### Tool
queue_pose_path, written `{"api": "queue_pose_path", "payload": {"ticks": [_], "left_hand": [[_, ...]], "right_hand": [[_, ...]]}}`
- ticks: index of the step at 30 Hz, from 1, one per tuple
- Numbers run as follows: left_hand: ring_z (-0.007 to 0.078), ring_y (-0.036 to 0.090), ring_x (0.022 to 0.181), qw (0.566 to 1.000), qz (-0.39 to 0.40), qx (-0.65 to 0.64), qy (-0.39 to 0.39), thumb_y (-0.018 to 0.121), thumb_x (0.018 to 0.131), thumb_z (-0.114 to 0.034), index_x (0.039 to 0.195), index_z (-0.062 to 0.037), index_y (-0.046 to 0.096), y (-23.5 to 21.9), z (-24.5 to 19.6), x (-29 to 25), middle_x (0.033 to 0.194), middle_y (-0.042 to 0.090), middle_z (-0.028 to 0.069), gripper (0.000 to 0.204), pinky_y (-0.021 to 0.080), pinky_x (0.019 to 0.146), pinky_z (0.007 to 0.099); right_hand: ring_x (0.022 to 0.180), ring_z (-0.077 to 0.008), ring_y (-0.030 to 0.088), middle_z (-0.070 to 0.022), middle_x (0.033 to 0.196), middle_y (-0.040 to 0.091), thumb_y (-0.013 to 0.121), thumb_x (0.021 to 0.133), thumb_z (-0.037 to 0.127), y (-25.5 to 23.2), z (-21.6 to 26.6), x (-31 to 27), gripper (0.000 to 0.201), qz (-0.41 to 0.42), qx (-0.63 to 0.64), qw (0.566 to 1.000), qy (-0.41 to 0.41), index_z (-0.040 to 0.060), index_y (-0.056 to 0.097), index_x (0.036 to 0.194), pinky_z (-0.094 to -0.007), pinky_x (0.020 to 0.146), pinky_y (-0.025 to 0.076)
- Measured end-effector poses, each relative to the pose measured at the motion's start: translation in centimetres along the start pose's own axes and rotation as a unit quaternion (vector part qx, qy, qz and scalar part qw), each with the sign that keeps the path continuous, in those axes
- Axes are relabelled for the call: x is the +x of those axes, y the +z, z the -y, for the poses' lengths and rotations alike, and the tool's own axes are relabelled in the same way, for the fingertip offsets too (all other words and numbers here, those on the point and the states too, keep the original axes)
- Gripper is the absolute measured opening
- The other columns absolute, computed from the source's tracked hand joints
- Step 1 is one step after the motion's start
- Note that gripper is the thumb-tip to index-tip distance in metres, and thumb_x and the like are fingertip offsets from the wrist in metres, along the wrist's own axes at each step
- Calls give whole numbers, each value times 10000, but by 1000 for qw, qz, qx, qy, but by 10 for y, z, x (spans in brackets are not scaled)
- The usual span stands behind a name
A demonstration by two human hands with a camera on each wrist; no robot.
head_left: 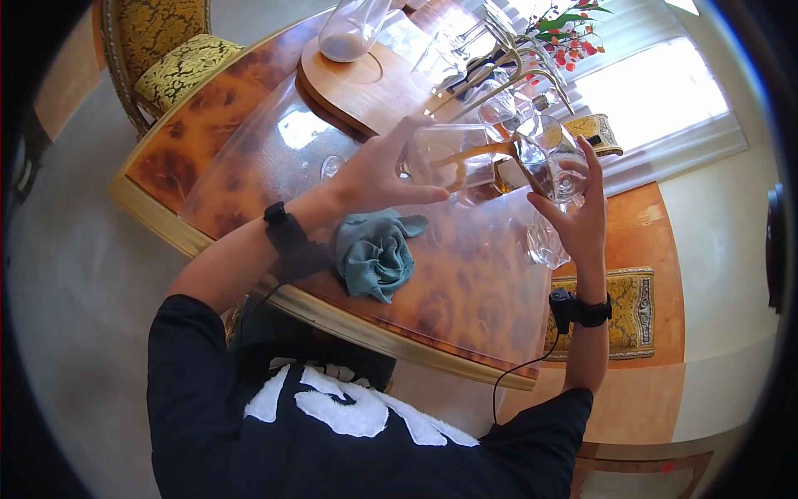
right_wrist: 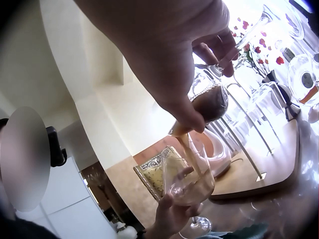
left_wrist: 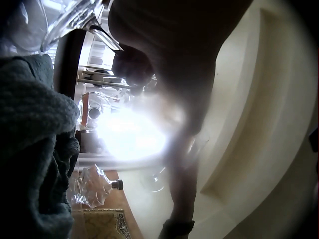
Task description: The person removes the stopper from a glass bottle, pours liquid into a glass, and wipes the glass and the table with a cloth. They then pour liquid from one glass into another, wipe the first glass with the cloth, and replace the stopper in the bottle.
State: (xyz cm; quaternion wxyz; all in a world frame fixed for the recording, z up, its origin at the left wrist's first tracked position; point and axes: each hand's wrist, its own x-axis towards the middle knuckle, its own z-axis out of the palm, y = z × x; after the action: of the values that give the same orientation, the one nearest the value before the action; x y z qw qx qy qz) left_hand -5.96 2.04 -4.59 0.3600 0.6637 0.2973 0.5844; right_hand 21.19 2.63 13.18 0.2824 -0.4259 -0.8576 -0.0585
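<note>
My left hand (head_left: 391, 166) grips a clear drinking glass (head_left: 474, 150), its fingers round the lower bowl in the right wrist view. Above that glass, my right hand (right_wrist: 164, 55) holds a tilted glass (right_wrist: 212, 103) with brown liquid inside, thumb pressed near its rim. A thin brown stream (right_wrist: 189, 151) runs from the tilted glass into the drinking glass, where some liquid has pooled. On the table just below the left hand lies a crumpled teal cloth (head_left: 378, 254). The left wrist view is dark and glaring, with the cloth (left_wrist: 35, 139) filling its left side.
A wooden stand (head_left: 332, 79) with curved metal bars (head_left: 519, 73) carries a decanter (head_left: 353, 37) at the table's far side. A faceted bottle (left_wrist: 94, 186) with a dark cap and other glassware stand near the right hand. Red flowers (head_left: 573, 50) are behind; patterned chairs (head_left: 179, 62) flank the table.
</note>
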Motion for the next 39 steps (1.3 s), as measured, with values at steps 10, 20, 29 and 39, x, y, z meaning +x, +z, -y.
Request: {"api": "queue_pose_path", "payload": {"ticks": [10, 20, 29, 39], "left_hand": [[99, 593, 841, 999, -4, 38, -18, 847, 759, -409, 1450, -75, 354, -1, -3, -1, 1052, 628, 97, 912, 489, 702, 236], [53, 535, 729, 999, -10, 52, 0, 852, 750, -419, 1447, -79, 369, 1, 2, -1, 980, 625, 45, 913, 428, 604, 202], [125, 633, 993, 999, 28, -9, -34, 847, 786, -272, 1457, -55, 322, -1, -15, -3, 1208, 602, 119, 879, 544, 840, 245], [94, 642, 847, 999, 15, -27, -20, 859, 762, -325, 1451, -44, 340, 1, -12, -4, 1106, 650, 113, 907, 544, 706, 226]], "right_hand": [[991, -209, 659, -100, 1057, 673, 889, 650, 274, -11, 3, 9, 952, -10, -26, 999, -30, 148, 435, 1477, -367, 873, 507], [1071, -263, 606, -124, 1158, 623, 870, 671, 183, -18, 10, 15, 917, -7, -78, 993, -88, 133, 435, 1477, -414, 900, 492], [1111, -279, 557, -129, 1228, 555, 847, 642, 92, -6, 21, 15, 877, -42, -160, 970, -177, 159, 488, 1439, -422, 987, 419], [1194, -307, 499, -117, 1313, 509, 777, 722, 36, -7, 15, 24, 678, -213, -315, 868, -320, 257, 592, 1335, -473, 1023, 388]]}}
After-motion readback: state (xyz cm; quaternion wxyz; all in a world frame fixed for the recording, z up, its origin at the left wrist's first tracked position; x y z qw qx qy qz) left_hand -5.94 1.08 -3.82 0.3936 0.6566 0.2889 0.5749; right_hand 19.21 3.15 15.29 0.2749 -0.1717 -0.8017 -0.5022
